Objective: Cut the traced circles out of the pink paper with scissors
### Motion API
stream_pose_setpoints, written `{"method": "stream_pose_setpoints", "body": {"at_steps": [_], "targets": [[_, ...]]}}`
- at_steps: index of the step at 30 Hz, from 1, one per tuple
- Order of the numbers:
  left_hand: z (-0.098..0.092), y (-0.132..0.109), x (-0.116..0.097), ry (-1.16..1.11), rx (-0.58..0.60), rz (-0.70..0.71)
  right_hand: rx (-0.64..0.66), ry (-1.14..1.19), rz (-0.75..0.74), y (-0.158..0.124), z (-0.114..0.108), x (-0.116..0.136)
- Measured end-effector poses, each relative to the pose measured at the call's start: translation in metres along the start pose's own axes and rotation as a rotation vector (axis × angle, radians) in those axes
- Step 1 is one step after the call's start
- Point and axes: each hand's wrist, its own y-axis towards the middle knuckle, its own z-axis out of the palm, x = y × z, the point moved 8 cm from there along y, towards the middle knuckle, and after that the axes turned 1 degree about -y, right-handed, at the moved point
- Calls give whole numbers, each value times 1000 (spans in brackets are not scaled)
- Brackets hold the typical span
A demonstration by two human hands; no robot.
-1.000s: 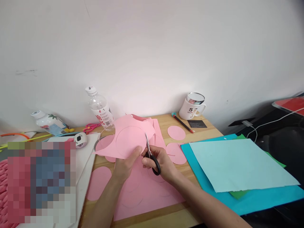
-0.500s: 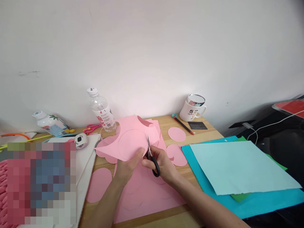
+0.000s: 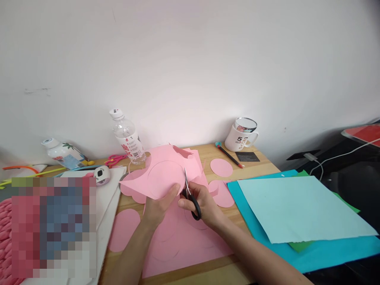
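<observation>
The pink sheet [image 3: 164,155], with a drawn circle [image 3: 166,176], is held above the tabletop [image 3: 257,169]. For a clean edge, it seems best that the scissors [image 3: 195,202] follow the line slowly, while the sheet is turned to meet them. The grip of the left hand [image 3: 156,209] is clamped on the sheet's near edge, thumb on top; the grip of the right hand [image 3: 203,202] is closed around the scissors, at the circle's right side. Farther right lies a pink disc [image 3: 221,168], a white mug [image 3: 236,139] beyond it
</observation>
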Motion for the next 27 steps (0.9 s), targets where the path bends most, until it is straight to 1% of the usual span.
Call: {"method": "stream_pose_setpoints", "body": {"at_steps": [4,10,12,16,21,24,27], "targets": [[1,0,-2,-26,26,-8,-4,-13,14,-1,-1,-2],[3,1,-5,-35,37,17,-4,-55,51,-1,-2,-4],[3,2,-7,-36,23,24,-16,-66,55,-1,-2,-5],[-2,2,-11,-28,-57,65,-33,-70,70,-2,0,-8],[-5,-1,-7,103,-112,83,-49,-30,80,-2,3,-10],[-2,-3,-7,112,-78,85,-76,-21,64,-1,0,-7],[0,-4,-4,105,-41,75,-64,-42,59,-1,-1,-4]]}}
